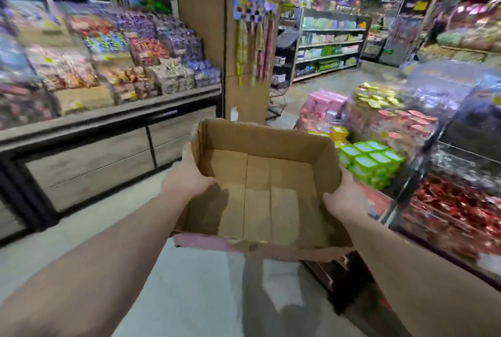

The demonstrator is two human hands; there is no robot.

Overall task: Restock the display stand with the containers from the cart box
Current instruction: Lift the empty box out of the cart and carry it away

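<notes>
I hold an open brown cardboard box (271, 190) in mid-air in front of me, and its inside is bare. My left hand (187, 176) grips its left wall, with the thumb over the rim. My right hand (345, 198) grips its right wall. To the right of the box, green-lidded containers (371, 163) sit stacked on the display stand (379, 201), next to pink-lidded tubs (406, 125) and yellow packs (376, 98). No cart is in view.
A long candy counter (108, 125) with sloped bins runs along the left. A brown pillar (238, 65) with hanging toys stands straight ahead. Clear bins of red sweets (458, 206) line the right. Pale floor (189, 282) lies below the box, and shelving (328, 44) stands far back.
</notes>
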